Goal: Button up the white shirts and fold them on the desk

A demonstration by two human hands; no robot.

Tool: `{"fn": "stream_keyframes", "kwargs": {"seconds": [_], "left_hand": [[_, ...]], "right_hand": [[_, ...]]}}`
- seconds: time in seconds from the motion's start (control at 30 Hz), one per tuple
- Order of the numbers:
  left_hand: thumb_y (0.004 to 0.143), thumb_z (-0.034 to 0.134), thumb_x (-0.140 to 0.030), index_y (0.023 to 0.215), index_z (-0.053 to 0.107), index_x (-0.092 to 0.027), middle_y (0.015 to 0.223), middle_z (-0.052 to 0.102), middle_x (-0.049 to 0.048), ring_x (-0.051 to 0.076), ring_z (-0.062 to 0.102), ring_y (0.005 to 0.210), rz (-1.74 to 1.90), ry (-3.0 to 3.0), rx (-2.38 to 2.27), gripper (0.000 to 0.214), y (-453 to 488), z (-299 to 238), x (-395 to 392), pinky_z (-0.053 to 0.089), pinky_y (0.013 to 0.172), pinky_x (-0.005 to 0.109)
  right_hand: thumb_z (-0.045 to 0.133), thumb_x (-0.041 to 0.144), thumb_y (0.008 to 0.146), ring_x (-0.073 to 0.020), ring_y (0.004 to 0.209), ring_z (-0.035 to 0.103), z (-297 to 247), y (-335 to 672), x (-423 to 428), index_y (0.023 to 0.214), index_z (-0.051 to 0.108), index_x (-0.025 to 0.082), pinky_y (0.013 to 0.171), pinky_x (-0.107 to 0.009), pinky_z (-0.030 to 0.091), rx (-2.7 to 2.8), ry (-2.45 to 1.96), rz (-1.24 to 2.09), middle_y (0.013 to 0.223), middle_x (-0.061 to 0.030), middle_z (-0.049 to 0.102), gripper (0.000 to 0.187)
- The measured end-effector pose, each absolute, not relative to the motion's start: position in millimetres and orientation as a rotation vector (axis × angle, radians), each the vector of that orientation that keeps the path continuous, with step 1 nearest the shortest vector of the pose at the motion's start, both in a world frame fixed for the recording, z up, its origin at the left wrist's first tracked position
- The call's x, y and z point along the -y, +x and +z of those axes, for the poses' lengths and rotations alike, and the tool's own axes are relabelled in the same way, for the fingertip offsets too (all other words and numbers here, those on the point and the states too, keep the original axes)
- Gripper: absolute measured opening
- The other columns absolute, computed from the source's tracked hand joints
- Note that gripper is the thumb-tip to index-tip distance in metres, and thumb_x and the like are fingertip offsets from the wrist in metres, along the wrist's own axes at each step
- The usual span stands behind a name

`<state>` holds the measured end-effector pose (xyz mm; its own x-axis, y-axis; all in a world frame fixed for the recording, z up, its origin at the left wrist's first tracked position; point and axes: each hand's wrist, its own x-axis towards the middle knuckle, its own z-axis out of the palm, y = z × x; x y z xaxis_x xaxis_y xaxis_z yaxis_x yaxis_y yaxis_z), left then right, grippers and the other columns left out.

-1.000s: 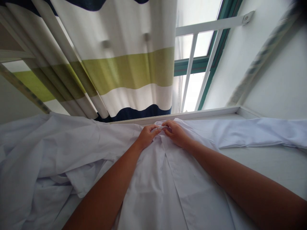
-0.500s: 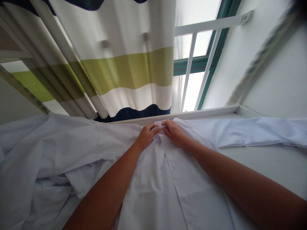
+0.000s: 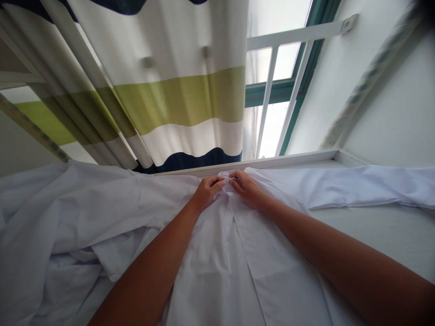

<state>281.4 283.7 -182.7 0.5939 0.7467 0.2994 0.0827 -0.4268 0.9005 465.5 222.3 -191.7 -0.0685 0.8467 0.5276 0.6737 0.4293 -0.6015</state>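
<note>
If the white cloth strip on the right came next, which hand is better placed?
Probably the right hand: it lies nearer that white cloth strip. The left hand is nearer the rumpled cloth. Both seem to pinch the white garment.

Two hands, one bare left hand [image 3: 208, 192] and one bare right hand [image 3: 248, 189], are just below centre, with two bare forearms [image 3: 156, 253] running to 7 and 4 o'clock. One white woven-cloth garment [image 3: 210, 253] fills 6 o'clock; whether the rumpled white cloth [image 3: 95, 194] at 8 o'clock makes a second piece cannot be told. Toward 11 o'clock, one olive-green band [image 3: 183, 99] and two wavy navy bands [image 3: 207, 156] cross the cream fabric curtain [image 3: 186, 40]. At 1 o'clock: one flat white rail [image 3: 295, 37], two slim white upright bars [image 3: 267, 102] and one teal window frame [image 3: 272, 90].
</note>
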Motion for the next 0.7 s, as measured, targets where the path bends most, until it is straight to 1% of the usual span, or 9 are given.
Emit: {"fn": "stream_keyframes", "kwargs": {"seconds": [0.17,0.43,0.57,0.7], "left_hand": [[0.082,0.072,-0.047,0.099,0.075,-0.015,0.096,0.073,0.0047,0.02,0.064,0.089,0.904,1.928,-0.686,0.037,281.2,-183.2,-282.3,0.048,0.083,0.029],[0.086,0.068,-0.047,0.101,0.075,-0.016,0.1,0.074,0.0057,0.022,0.066,0.094,0.874,1.944,-0.653,0.035,281.5,-183.5,-282.4,0.048,0.088,0.031],[0.086,0.068,-0.046,0.102,0.075,-0.016,0.102,0.074,0.0055,0.022,0.065,0.095,0.901,1.92,-0.666,0.034,281.5,-184.0,-283.4,0.048,0.089,0.031],[0.086,0.067,-0.045,0.1,0.074,-0.016,0.099,0.074,0.0042,0.021,0.065,0.092,0.911,1.91,-0.689,0.033,281.7,-184.5,-284.7,0.048,0.087,0.03]], "right_hand": [[0.045,0.027,0.095,-0.0221,0.092,0.057,-189.4,464.1,-221.2,0.096,0.053,0.021,0.081,-0.035,0.043,1.813,-1.34,0.267,0.099,-0.0066,0.064,0.01],[0.045,0.025,0.093,-0.0222,0.091,0.057,-190.3,465.0,-221.5,0.094,0.052,0.022,0.082,-0.035,0.044,1.822,-1.291,0.28,0.095,-0.0059,0.062,0.008],[0.047,0.026,0.093,-0.0218,0.091,0.058,-192.4,465.7,-221.6,0.099,0.053,0.022,0.083,-0.035,0.046,1.764,-1.261,0.309,0.096,-0.0051,0.063,0.009],[0.051,0.03,0.093,-0.0209,0.09,0.06,-193.8,466.4,-221.3,0.106,0.052,0.024,0.082,-0.035,0.048,1.673,-1.256,0.336,0.097,-0.0039,0.062,0.014]]}}
